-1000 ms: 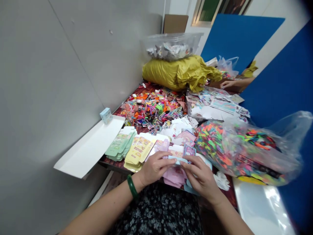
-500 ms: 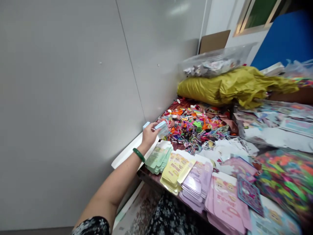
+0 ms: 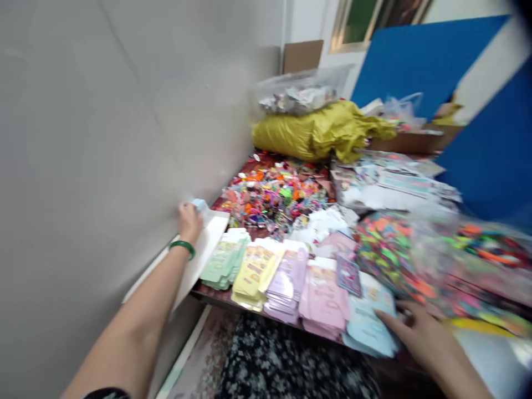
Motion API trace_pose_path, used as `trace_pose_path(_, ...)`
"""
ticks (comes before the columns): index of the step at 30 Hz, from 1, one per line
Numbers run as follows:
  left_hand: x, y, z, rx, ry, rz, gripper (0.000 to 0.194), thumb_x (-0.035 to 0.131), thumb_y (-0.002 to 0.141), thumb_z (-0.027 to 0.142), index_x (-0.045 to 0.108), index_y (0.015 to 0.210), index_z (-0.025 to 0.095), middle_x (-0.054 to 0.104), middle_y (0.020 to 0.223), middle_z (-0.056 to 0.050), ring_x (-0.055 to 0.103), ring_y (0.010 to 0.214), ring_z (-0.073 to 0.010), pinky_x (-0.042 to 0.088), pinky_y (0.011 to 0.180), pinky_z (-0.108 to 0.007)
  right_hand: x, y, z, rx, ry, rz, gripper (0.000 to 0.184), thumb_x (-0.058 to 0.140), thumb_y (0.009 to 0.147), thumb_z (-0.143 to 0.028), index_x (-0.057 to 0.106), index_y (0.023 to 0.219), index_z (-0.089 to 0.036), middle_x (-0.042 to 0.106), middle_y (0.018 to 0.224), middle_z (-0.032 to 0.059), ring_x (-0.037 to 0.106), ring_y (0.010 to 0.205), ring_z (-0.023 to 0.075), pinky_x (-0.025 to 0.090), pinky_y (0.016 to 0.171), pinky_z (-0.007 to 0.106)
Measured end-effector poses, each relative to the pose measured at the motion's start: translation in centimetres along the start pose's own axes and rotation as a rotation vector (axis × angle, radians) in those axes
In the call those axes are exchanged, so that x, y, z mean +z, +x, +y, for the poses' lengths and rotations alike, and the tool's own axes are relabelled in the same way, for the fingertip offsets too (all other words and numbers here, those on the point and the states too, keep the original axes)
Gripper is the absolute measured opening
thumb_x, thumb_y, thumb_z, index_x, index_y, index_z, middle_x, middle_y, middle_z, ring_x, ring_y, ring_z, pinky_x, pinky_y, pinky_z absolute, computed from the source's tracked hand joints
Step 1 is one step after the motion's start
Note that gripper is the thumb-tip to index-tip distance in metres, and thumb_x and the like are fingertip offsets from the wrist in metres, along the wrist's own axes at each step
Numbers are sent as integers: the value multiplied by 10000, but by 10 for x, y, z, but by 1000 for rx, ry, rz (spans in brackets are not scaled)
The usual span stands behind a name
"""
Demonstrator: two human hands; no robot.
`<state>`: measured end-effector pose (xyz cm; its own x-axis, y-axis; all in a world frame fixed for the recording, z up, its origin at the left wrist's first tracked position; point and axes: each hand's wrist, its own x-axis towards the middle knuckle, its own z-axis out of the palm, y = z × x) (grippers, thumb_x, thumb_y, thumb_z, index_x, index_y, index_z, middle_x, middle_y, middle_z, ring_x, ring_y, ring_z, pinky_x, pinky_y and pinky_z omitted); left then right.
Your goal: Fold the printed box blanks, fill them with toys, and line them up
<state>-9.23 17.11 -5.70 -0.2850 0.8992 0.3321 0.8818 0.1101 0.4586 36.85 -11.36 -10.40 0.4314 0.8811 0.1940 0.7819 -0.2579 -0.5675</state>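
Observation:
My left hand (image 3: 190, 221), with a green bangle (image 3: 183, 248) on the wrist, is closed around a small clear, light-blue-edged box (image 3: 200, 206). It is beside the grey wall, over a white sheet (image 3: 210, 235) at the table's left end. The box is partly hidden by the fingers. My right hand (image 3: 421, 335) is slightly blurred, with thumb and fingers apart, at the right edge of a stack of light-blue printed cards (image 3: 369, 318). Whether it touches them I cannot tell. Leftward stand stacks of pink (image 3: 324, 302), purple (image 3: 286, 282), yellow (image 3: 251, 274) and green cards (image 3: 224, 260).
A heap of colourful small trinkets (image 3: 274, 194) spreads behind the cards. Further back lie a yellow sack (image 3: 307, 133) and a clear bag (image 3: 299, 100). Clear bags of bright pieces (image 3: 386, 244) lie on the right. The grey wall (image 3: 103, 138) borders the left side.
The view has swung right. My left hand, still with the box, has moved left, away from the trinkets and closer to the wall. My right hand has come into view by the light-blue cards.

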Motion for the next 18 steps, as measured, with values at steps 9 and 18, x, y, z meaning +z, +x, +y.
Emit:
trace_pose_path(9,-13,5,17,75,-22,-64,608,654,763,427,513,1247,88,419,1332,-171,582,937,-279,443,859,-579,0,-7,-33,420,-234,-264,412,526,820,-437,600,1110,-154,682,880,102,648,841,274,437,670,337)
trace_pose_path(18,-53,-81,97,654,-483,148,379,706,781,334,619,1110,165,636,998,-47,608,809,-167,524,849,-388,9,-10,-44,59,-352,-66,385,539,815,-228,561,1175,-92,576,1197,185,507,1138,314,405,939,399)
